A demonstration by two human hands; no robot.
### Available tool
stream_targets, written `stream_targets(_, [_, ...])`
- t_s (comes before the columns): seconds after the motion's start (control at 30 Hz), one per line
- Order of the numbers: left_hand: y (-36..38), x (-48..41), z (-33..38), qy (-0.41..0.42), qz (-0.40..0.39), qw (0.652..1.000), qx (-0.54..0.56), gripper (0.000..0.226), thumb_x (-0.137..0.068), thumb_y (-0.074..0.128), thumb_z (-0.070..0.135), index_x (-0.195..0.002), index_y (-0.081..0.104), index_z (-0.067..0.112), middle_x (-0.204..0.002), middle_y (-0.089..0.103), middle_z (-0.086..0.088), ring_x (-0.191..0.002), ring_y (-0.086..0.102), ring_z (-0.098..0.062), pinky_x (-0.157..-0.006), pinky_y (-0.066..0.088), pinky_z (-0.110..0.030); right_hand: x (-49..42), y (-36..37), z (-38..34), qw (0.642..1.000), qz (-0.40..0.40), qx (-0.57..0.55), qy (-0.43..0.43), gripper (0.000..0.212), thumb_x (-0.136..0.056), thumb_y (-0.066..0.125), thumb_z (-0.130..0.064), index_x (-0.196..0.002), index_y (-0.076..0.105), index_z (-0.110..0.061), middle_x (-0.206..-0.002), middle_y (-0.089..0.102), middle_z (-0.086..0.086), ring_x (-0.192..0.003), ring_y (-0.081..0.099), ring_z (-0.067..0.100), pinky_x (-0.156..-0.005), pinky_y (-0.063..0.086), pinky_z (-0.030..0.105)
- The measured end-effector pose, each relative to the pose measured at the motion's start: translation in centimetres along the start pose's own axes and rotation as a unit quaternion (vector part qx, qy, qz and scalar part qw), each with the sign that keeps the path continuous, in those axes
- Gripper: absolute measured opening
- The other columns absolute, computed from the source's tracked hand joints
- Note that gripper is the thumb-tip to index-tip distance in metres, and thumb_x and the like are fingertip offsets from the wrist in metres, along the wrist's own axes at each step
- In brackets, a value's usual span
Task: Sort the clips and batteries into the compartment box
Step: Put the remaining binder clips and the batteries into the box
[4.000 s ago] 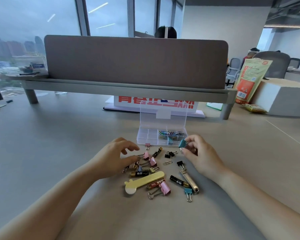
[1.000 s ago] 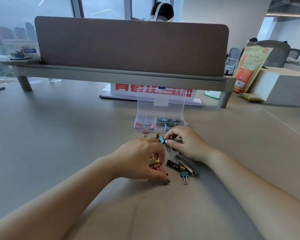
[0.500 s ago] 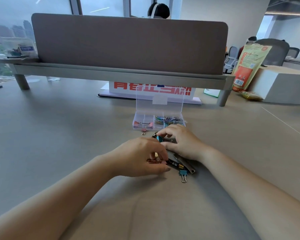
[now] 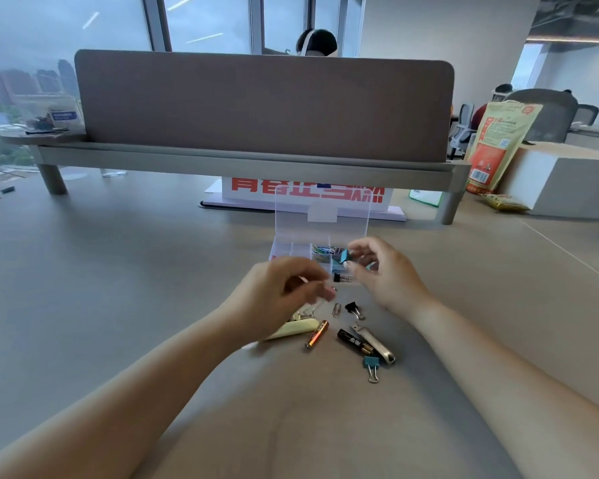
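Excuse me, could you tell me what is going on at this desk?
A person is sorting small items into a clear compartment box, its lid standing open. The right hand pinches a teal binder clip by the box. The left hand hovers with curled fingers above the pile. An orange battery, a black battery and a second teal clip lie unsorted on the desk.

Batteries (image 4: 316,334) two, black clips (image 4: 353,308) two (loose paperclip (image 4: 336,310) one).

box (image 4: 286,248): mid surface (image 4: 118,271), lid up at rear; divider (image 4: 263,105) behind.
L hand (image 4: 277,302): before box, left side.
R hand (image 4: 388,278): at box's right front, w/ held clip (image 4: 344,256).
batteries (image 4: 316,334): on surface, nearer than hands.
loose clip (image 4: 371,364): right of batteries, nearest.
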State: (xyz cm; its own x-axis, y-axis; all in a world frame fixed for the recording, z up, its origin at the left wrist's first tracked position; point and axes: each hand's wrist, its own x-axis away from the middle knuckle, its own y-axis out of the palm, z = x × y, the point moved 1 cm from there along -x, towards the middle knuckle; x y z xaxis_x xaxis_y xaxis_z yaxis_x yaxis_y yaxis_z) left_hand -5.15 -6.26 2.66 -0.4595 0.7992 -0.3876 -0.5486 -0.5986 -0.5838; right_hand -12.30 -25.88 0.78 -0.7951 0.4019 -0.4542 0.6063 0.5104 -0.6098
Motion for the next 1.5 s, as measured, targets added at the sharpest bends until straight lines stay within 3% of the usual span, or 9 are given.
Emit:
stream_targets(0.1, [-0.9, -0.9, -0.9, -0.059, 0.08, 0.994, 0.054, 0.021, -0.093, 0.053, 0.009, -0.11, 0.063, 0.017, -0.091, 0.073, 0.005, -0.079, 0.069, -0.005, -0.079, 0.056, -0.021, -0.8, -0.7, 0.4, 0.998, 0.037, 0.058, -0.012, 0.022, -0.088, 0.062, -0.014, -0.11, 0.062, -0.015, -0.101, 0.063, -0.003, -0.092, 0.056, 0.011, -0.075, 0.041, 0.016])
stream_targets(0.23, [-1.7, -1.8, -2.3, -0.128, 0.137, 0.975, 0.12, 0.028, -0.094, 0.053, 0.012, -0.121, 0.059, 0.01, -0.096, 0.069, -0.002, -0.084, 0.068, -0.004, -0.081, 0.055, -0.017, -1.6, -0.1, 1.2, 0.988, 0.02, 0.153, -0.019, 0.022, -0.087, 0.063, -0.019, -0.109, 0.065, -0.017, -0.107, 0.068, 0.0, -0.101, 0.056, 0.021, -0.085, 0.044, 0.032])
stream_targets(0.47, [-2.0, -4.0, -4.0, -0.203, 0.162, 0.951, 0.168, 0.042, -0.092, 0.056, 0.018, -0.132, 0.05, 0.009, -0.092, 0.067, -0.004, -0.084, 0.067, -0.011, -0.078, 0.056, -0.02, -1.6, 0.8, 1.6, 0.97, -0.032, 0.238, -0.038, 0.027, -0.092, 0.056, -0.029, -0.116, 0.065, -0.022, -0.119, 0.065, -0.003, -0.111, 0.051, 0.022, -0.092, 0.038, 0.033])
stream_targets(0.67, [-1.3, -5.8, -5.3, -0.219, 0.154, 0.961, 0.072, 0.038, -0.096, 0.051, 0.022, -0.134, 0.049, 0.019, -0.104, 0.064, -0.005, -0.082, 0.065, -0.01, -0.067, 0.051, -0.017, -1.3, 0.6, 2.0, 0.97, -0.028, 0.238, -0.033, 0.028, -0.093, 0.053, -0.028, -0.119, 0.064, -0.024, -0.122, 0.063, -0.005, -0.115, 0.05, 0.02, -0.094, 0.034, 0.031])
stream_targets(0.77, [-1.2, -5.7, -5.9, -0.204, 0.136, 0.968, -0.047, 0.035, -0.097, 0.047, 0.029, -0.132, 0.052, 0.024, -0.11, 0.063, -0.004, -0.091, 0.061, -0.015, -0.074, 0.047, -0.025, -1.1, 0.7, 2.0, 0.973, -0.03, 0.227, -0.037, 0.029, -0.093, 0.053, -0.027, -0.12, 0.064, -0.024, -0.121, 0.064, -0.005, -0.114, 0.051, 0.02, -0.094, 0.034, 0.031])
stream_targets(0.97, [-1.2, -5.6, -7.0, -0.201, 0.116, 0.955, -0.183, 0.035, -0.098, 0.045, 0.032, -0.132, 0.051, 0.025, -0.127, 0.054, -0.007, -0.103, 0.056, -0.021, -0.079, 0.041, -0.027, -1.1, 0.8, 2.2, 0.972, -0.02, 0.232, -0.033, 0.026, -0.092, 0.055, -0.026, -0.115, 0.066, -0.023, -0.118, 0.066, -0.005, -0.109, 0.053, 0.021, -0.091, 0.035, 0.03])
stream_targets(1.23, [-1.1, -5.3, -7.2, -0.195, 0.11, 0.943, -0.245, 0.04, -0.096, 0.043, 0.042, -0.134, 0.049, 0.03, -0.13, 0.045, -0.001, -0.102, 0.055, -0.02, -0.08, 0.049, -0.033, -0.8, 0.7, 1.8, 0.974, -0.006, 0.224, -0.032, 0.032, -0.089, 0.058, -0.021, -0.121, 0.06, -0.023, -0.114, 0.066, -0.005, -0.107, 0.054, 0.022, -0.091, 0.037, 0.033])
stream_targets(1.37, [-1.1, -5.1, -7.2, -0.201, 0.086, 0.936, -0.276, 0.041, -0.097, 0.041, 0.04, -0.135, 0.049, 0.027, -0.133, 0.043, -0.002, -0.111, 0.053, -0.024, -0.087, 0.05, -0.039, -0.7, 0.8, 1.6, 0.971, -0.029, 0.232, -0.047, 0.037, -0.093, 0.052, -0.025, -0.13, 0.054, -0.025, -0.128, 0.06, -0.005, -0.117, 0.05, 0.019, -0.095, 0.033, 0.029])
stream_targets(1.5, [-1.1, -4.9, -7.4, -0.196, 0.086, 0.935, -0.283, 0.042, -0.097, 0.041, 0.042, -0.137, 0.045, 0.03, -0.133, 0.043, 0.0, -0.113, 0.051, -0.023, -0.089, 0.049, -0.039, -0.7, 1.1, 1.4, 0.97, -0.047, 0.235, -0.043, 0.044, -0.094, 0.05, -0.029, -0.137, 0.044, -0.026, -0.133, 0.056, -0.006, -0.123, 0.047, 0.02, -0.101, 0.031, 0.034])
